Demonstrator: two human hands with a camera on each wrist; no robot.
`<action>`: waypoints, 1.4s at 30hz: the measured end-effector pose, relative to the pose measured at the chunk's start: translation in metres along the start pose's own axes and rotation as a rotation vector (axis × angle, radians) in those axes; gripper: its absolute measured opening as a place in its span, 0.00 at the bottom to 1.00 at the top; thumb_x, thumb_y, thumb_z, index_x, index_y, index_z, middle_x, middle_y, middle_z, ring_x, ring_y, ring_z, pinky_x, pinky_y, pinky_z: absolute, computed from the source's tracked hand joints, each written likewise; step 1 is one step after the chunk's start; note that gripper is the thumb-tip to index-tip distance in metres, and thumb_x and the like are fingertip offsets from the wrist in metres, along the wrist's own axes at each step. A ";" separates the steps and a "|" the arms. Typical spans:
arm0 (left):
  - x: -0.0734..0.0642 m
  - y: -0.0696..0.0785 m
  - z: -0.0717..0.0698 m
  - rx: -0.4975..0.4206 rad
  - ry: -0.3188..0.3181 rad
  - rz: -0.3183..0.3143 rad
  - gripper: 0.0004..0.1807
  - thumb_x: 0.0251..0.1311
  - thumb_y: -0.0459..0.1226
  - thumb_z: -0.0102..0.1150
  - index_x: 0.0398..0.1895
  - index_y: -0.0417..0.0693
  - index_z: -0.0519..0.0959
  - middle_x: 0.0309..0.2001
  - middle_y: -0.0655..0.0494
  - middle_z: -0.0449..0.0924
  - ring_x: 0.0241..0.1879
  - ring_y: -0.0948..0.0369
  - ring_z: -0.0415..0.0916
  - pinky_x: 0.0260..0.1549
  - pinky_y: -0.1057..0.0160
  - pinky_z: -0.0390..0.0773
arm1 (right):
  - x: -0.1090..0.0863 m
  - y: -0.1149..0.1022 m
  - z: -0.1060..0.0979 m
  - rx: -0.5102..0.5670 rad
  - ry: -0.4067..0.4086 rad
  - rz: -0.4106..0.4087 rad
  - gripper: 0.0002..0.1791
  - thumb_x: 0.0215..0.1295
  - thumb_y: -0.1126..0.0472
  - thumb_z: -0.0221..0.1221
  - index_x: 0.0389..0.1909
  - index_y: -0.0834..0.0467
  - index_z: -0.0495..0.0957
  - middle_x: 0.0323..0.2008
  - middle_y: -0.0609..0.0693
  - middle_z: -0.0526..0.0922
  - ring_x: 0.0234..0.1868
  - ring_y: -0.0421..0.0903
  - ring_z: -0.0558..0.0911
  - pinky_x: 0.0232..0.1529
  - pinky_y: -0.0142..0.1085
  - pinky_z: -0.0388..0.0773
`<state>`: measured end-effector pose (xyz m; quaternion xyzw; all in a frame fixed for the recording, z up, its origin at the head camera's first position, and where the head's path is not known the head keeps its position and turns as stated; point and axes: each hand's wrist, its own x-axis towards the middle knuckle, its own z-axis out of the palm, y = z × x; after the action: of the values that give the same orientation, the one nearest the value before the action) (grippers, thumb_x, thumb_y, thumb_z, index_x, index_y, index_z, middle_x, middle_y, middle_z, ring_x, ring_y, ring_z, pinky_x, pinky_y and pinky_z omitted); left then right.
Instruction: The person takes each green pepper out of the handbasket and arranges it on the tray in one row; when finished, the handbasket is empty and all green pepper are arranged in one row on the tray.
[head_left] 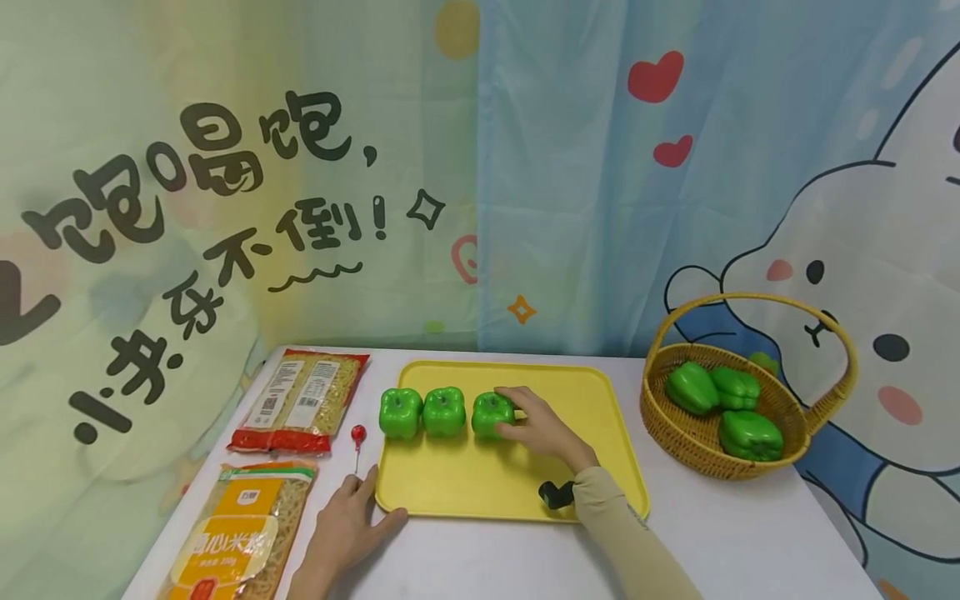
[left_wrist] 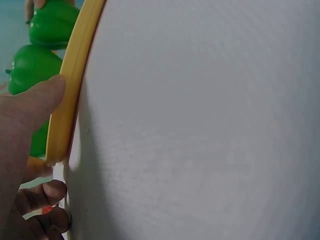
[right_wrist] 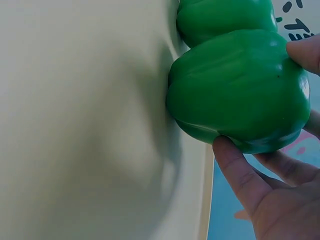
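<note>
Green and glossy, a pepper (head_left: 489, 418) is gripped by the right hand (head_left: 542, 425), thumb and fingers spread fairly wide round its body. It is held at the right end of a row on the tray (head_left: 450, 487); whether it is fully set down cannot be told. A small gap is left, then the middle pepper (head_left: 444, 412) and left pepper (head_left: 401, 414) are seen side by side, hands off. The near left corner of the tray is held by the left hand (head_left: 347, 523), thumb on the front rim, fingers at the side. Three loose peppers (head_left: 751, 436) are held in the basket (head_left: 678, 442), right of the tray; a green shape (head_left: 764, 362) at its back cannot be identified.

Judged by count, the work looks about half done: two placed, a third in place but not let go, the basket lot left.

The gripped pepper is blocky, lobed, evenly coloured; no damage is seen. In the row, peppers are stood upright, stems up; in the basket, they are tipped over. At far left, two packs (head_left: 300, 404) are laid flat; a lollipop (head_left: 358, 434) is seen near the left hand, contact unclear.
</note>
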<state>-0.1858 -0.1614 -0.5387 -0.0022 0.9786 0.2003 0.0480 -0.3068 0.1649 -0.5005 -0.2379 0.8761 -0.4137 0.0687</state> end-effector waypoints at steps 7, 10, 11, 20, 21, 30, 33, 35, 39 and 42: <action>0.000 0.001 -0.001 -0.004 -0.003 0.011 0.53 0.51 0.68 0.65 0.72 0.42 0.68 0.45 0.47 0.75 0.37 0.57 0.70 0.39 0.49 0.79 | 0.003 -0.003 0.004 0.008 -0.005 -0.009 0.36 0.68 0.53 0.63 0.74 0.58 0.63 0.67 0.61 0.69 0.64 0.59 0.75 0.58 0.46 0.81; 0.000 0.001 -0.001 0.000 -0.001 0.008 0.53 0.51 0.68 0.65 0.72 0.43 0.68 0.45 0.47 0.75 0.37 0.57 0.70 0.39 0.49 0.79 | 0.004 -0.004 0.005 0.006 -0.007 -0.006 0.36 0.68 0.54 0.63 0.74 0.57 0.63 0.67 0.61 0.69 0.65 0.59 0.75 0.58 0.46 0.81; 0.000 0.001 -0.001 0.000 0.000 0.005 0.53 0.51 0.68 0.65 0.72 0.43 0.68 0.45 0.47 0.75 0.37 0.57 0.70 0.39 0.50 0.79 | 0.005 -0.004 0.005 0.003 -0.008 -0.002 0.36 0.68 0.53 0.63 0.74 0.57 0.63 0.67 0.61 0.69 0.65 0.59 0.75 0.58 0.46 0.81; 0.001 0.001 -0.001 0.003 0.003 0.008 0.53 0.51 0.68 0.65 0.72 0.43 0.68 0.45 0.47 0.75 0.36 0.58 0.69 0.38 0.51 0.79 | 0.005 -0.006 0.006 0.010 -0.006 0.008 0.38 0.67 0.53 0.63 0.74 0.59 0.63 0.68 0.61 0.69 0.65 0.58 0.75 0.58 0.46 0.81; 0.001 0.001 -0.001 0.003 -0.001 0.008 0.53 0.51 0.68 0.65 0.72 0.43 0.68 0.45 0.47 0.75 0.36 0.57 0.69 0.38 0.51 0.79 | 0.005 -0.006 0.006 0.011 -0.006 0.007 0.38 0.67 0.53 0.64 0.75 0.59 0.62 0.68 0.61 0.69 0.65 0.57 0.74 0.59 0.47 0.80; 0.001 0.003 -0.001 0.003 -0.014 0.006 0.54 0.50 0.69 0.65 0.72 0.43 0.68 0.45 0.47 0.74 0.36 0.57 0.69 0.37 0.51 0.79 | 0.002 -0.005 0.004 -0.001 0.005 0.060 0.44 0.66 0.47 0.64 0.77 0.58 0.57 0.72 0.61 0.64 0.69 0.62 0.72 0.66 0.53 0.73; 0.001 0.003 -0.001 0.003 -0.013 0.007 0.54 0.50 0.69 0.64 0.72 0.43 0.68 0.45 0.47 0.74 0.36 0.57 0.69 0.37 0.51 0.79 | -0.005 -0.003 -0.002 0.011 0.012 0.103 0.47 0.65 0.44 0.65 0.78 0.56 0.55 0.74 0.60 0.61 0.71 0.63 0.69 0.68 0.54 0.71; 0.001 0.003 -0.001 0.001 -0.015 0.004 0.54 0.50 0.70 0.64 0.72 0.43 0.68 0.45 0.47 0.74 0.36 0.57 0.69 0.37 0.51 0.79 | -0.012 -0.002 -0.009 0.022 0.024 0.120 0.47 0.65 0.44 0.65 0.78 0.56 0.54 0.75 0.61 0.60 0.73 0.63 0.67 0.69 0.56 0.69; 0.001 0.003 -0.001 0.000 -0.021 -0.010 0.54 0.50 0.69 0.64 0.73 0.43 0.68 0.45 0.46 0.74 0.36 0.56 0.69 0.38 0.50 0.79 | -0.027 0.005 -0.027 0.004 0.069 0.136 0.46 0.66 0.45 0.64 0.78 0.57 0.54 0.74 0.63 0.60 0.73 0.64 0.66 0.69 0.58 0.68; 0.001 0.002 0.000 -0.001 -0.030 -0.019 0.55 0.50 0.69 0.64 0.73 0.43 0.67 0.45 0.46 0.74 0.36 0.56 0.69 0.38 0.50 0.79 | -0.042 0.014 -0.043 -0.030 0.126 0.148 0.46 0.67 0.44 0.63 0.77 0.58 0.54 0.73 0.64 0.61 0.71 0.64 0.68 0.67 0.59 0.69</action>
<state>-0.1873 -0.1593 -0.5377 -0.0085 0.9776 0.2001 0.0646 -0.2890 0.2219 -0.4866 -0.1473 0.8999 -0.4084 0.0404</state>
